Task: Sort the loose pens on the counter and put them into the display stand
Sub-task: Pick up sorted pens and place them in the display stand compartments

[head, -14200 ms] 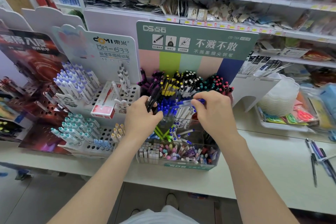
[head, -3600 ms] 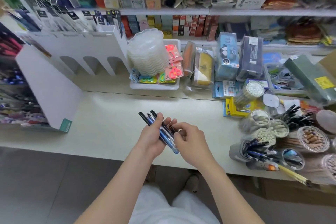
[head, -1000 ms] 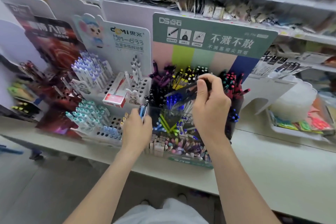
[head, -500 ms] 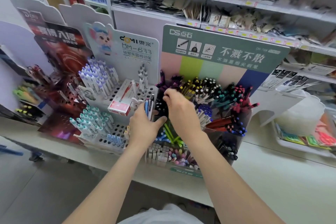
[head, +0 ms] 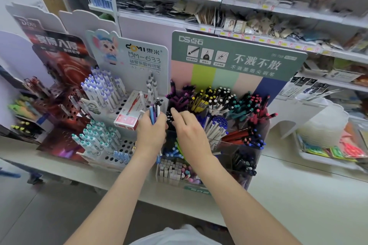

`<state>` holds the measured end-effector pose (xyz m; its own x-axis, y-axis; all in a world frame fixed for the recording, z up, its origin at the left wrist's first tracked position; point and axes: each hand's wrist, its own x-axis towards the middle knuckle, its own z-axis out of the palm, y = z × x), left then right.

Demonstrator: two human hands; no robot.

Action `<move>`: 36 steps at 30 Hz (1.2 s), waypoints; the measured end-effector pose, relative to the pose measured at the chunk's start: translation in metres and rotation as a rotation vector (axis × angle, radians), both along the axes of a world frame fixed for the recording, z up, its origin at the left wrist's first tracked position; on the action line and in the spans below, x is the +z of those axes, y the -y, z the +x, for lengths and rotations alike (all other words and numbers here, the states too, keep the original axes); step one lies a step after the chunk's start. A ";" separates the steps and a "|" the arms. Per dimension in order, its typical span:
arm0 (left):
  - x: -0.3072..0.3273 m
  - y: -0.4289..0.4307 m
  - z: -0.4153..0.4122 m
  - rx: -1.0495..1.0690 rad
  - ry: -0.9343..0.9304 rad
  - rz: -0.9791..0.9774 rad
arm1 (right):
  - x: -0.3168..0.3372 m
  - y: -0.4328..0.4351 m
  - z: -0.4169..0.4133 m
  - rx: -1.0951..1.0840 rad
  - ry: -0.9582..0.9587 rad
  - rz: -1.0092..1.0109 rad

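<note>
A clear tiered display stand (head: 256, 153) with a green header card stands on the white counter (head: 298, 201). Its compartments hold purple, yellow, black, teal, red and blue pens. My left hand (head: 150, 132) grips a small bunch of pens (head: 155, 112), blue and black, pointing up, just left of the stand. My right hand (head: 188, 127) hovers over the stand's left compartments with fingers loosely extended toward the left hand. It holds nothing that I can see.
A white pegboard pen stand (head: 111, 113) with blue and teal pens and a red box (head: 129, 117) sits to the left. A dark red display (head: 59, 89) is further left. A tray (head: 326, 157) with plastic lids and packets sits right. Stocked shelves run behind.
My right hand held a pen over the stand's middle a second ago; now it has come left, empty, beside the left hand. The left hand still holds its bunch of pens.
</note>
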<state>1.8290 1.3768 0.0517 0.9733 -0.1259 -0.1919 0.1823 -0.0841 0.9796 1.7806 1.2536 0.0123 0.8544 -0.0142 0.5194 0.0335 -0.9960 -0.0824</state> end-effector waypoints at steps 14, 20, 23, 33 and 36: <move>0.008 0.015 -0.016 -0.067 -0.145 -0.228 | 0.001 0.010 -0.022 -0.092 0.071 0.080; 0.021 0.009 -0.024 -0.289 -0.171 -0.288 | 0.039 0.020 -0.035 -0.097 -0.028 0.566; 0.022 0.008 -0.034 -0.483 -0.234 -0.306 | 0.060 0.031 -0.056 -0.169 0.016 1.060; 0.011 0.026 -0.057 -0.648 -0.242 -0.086 | 0.062 0.043 -0.104 -0.240 0.177 1.507; 0.003 0.026 -0.057 -0.610 -0.227 -0.106 | 0.062 0.051 -0.113 -0.397 0.475 1.405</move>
<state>1.7722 1.3510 0.0550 0.6580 -0.6716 -0.3406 0.3359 -0.1430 0.9310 1.6681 1.2024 0.0738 0.4414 -0.8909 0.1067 0.0874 -0.0757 -0.9933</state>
